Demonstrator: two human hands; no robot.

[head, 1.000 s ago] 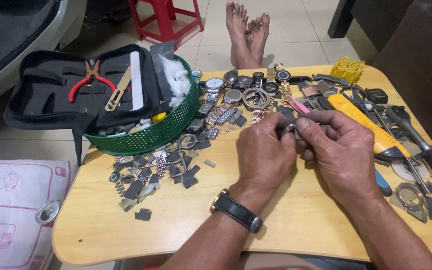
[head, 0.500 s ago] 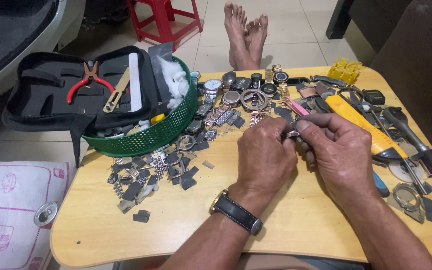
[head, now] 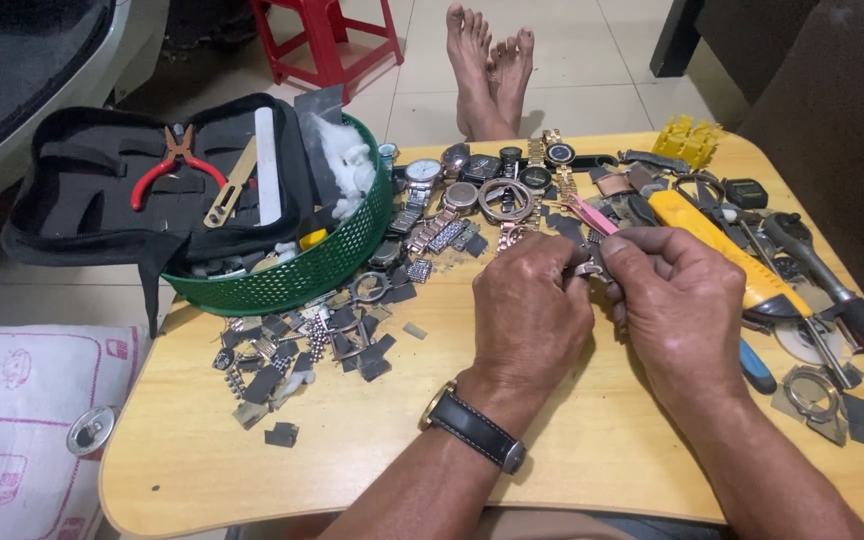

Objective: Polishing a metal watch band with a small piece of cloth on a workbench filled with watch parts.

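Two hands, left hand [head: 530,305] and right hand [head: 680,300], are pinched together on a small metal watch part [head: 589,268], with loose watches [head: 472,190] just beyond.

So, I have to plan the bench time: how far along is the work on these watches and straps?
Already apart: loose strap links and dark scraps lie strewn beside the green basket. In hand: the left hand and right hand pinch a small metal piece between their fingertips; what it is I cannot tell. Left: a row of watches lies untouched at the table's far edge.
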